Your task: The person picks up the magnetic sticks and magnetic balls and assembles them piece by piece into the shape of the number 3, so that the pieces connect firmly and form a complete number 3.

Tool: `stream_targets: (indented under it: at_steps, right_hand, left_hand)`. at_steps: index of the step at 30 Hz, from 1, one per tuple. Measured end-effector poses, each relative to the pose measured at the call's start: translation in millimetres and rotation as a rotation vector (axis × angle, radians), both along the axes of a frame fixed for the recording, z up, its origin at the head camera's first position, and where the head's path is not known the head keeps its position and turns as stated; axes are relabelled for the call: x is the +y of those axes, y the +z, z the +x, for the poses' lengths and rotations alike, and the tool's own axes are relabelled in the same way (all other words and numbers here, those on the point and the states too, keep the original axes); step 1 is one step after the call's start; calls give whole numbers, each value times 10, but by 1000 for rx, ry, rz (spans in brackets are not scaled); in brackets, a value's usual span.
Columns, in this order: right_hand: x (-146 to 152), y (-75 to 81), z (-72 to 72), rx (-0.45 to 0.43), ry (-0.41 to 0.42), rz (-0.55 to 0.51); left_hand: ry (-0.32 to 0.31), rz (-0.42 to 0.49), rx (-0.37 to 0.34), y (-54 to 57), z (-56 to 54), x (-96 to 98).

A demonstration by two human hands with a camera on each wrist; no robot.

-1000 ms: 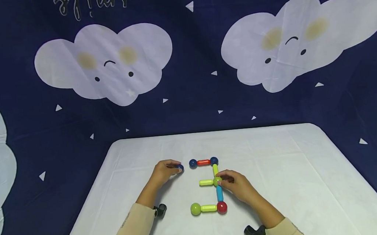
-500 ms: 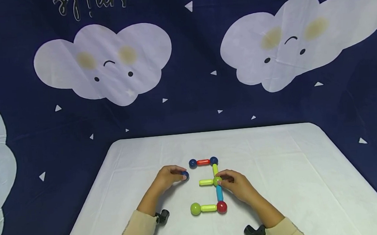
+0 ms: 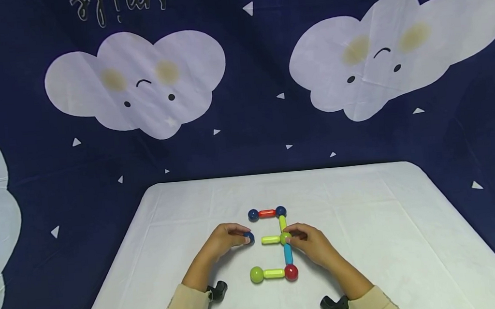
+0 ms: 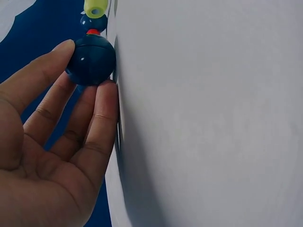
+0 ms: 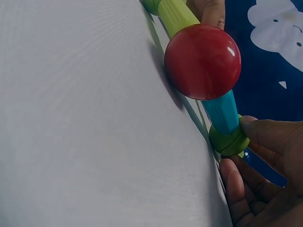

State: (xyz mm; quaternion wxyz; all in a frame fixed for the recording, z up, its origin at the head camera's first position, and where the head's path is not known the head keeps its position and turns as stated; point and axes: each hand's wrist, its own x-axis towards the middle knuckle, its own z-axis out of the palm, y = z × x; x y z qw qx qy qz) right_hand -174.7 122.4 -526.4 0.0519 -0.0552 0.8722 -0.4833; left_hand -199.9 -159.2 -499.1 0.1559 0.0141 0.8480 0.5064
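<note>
My left hand (image 3: 224, 238) pinches a dark blue ball (image 4: 92, 61) between thumb and fingertips, just left of the free end of a yellow-green rod (image 3: 271, 240); a small gap parts them. With thumb and fingers my right hand (image 3: 310, 243) holds the middle green ball (image 5: 229, 141) of a ball-and-rod figure lying on the table. From that ball a blue rod (image 3: 288, 254) runs to a red ball (image 5: 202, 61), and another yellow-green rod (image 3: 283, 223) leads up to a dark blue ball (image 3: 280, 212).
Along the top, a red rod (image 3: 267, 214) ends in another blue ball (image 3: 253, 215). At the bottom, a yellow-green rod (image 3: 274, 273) joins the red ball to a green ball (image 3: 257, 275). A white table (image 3: 365, 213) lies beneath, backed by a dark blue cloud-print cloth (image 3: 250, 76).
My left hand has carried the blue ball toward me and slightly right, from beside the top row to level with the middle rod. The right hand keeps its place on the green ball.
</note>
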Motion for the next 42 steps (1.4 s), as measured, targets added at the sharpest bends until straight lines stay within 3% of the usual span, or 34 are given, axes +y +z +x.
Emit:
stream_targets:
  at_steps: [13, 29, 42]
  right_hand:
    - [-8, 0, -2, -4, 4, -12]
    - [-9, -6, 3, 3, 4, 3]
    - [-9, 11, 8, 8, 8, 2]
  left_hand:
    - [-20, 36, 4, -51, -5, 95]
    - [-1, 78, -36, -75, 30, 123]
    - [-46, 139, -67, -50, 20, 102]
